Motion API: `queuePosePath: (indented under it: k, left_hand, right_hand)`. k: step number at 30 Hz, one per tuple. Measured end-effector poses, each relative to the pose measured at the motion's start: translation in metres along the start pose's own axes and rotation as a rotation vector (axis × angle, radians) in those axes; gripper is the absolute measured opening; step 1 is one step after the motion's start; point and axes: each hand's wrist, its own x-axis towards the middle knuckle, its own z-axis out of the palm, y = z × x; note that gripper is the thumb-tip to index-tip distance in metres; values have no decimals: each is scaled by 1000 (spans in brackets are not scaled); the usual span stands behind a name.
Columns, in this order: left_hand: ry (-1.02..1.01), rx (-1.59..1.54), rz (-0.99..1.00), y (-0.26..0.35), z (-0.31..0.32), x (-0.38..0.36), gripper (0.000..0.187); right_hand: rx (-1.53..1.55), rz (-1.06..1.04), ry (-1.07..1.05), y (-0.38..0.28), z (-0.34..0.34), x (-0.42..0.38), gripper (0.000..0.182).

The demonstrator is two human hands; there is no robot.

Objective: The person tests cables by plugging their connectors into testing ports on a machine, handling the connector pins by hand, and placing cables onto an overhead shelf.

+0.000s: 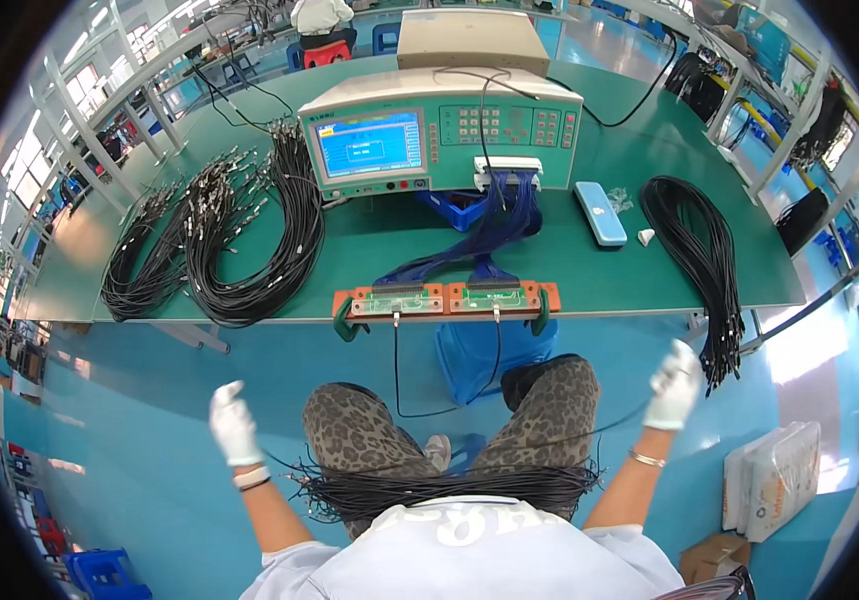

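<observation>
My left hand (pixel 234 425), in a white glove, is closed at the left, off the table's front edge. My right hand (pixel 674 385), also gloved, is closed at the right. A thin black cable (pixel 574 436) runs slackly across my lap between them; its ends at the gloves are hard to see. Below it, a bundle of black cables (pixel 449 488) lies across my thighs. At the table's front edge sit two connector boards (pixel 397 300) in orange holders, with a looped black cable (pixel 397 365) plugged into both. Blue ribbon wires link them to a green-and-white tester (pixel 509 125) with a lit screen.
Large coils of black cable (pixel 214 285) lie on the green table (pixel 604 285) at the left. Another bundle (pixel 694 225) hangs over its right edge. A light-blue case (pixel 600 215) lies beside the tester. A blue bin (pixel 459 350) is under the table. Someone sits far behind.
</observation>
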Motion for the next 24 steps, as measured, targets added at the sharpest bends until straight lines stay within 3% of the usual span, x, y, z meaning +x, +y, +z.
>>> queuePosePath:
  k: [3,4,5,7,10,12,18,24]
  left_hand:
    - [-307,125,194,-13,73,-17,26]
    - [-330,-113,-81,8,98,-33,24]
    - [-395,-138,-98,10,115,-39,24]
    - [-504,-215,-137,7,138,-46,22]
    - [-547,-217,-182,13,162,-60,21]
    - [-618,-439,-292,10,173,-65,21]
    - [-575,-572,-279,13,189,-71,23]
    - [-506,-134,-96,7,189,-72,24]
  right_hand:
    - [-33,100,-350,13,81,-33,22]
    - [-74,105,-396,20,97,-41,21]
    - [-76,106,-392,25,112,-46,21]
    - [113,406,-412,32,138,-55,20]
    - [102,382,-471,33,153,-68,20]
    - [89,359,-531,35,159,-72,20]
    - [70,328,-562,46,159,-71,18]
    - [-214,272,-590,44,158,-73,17]
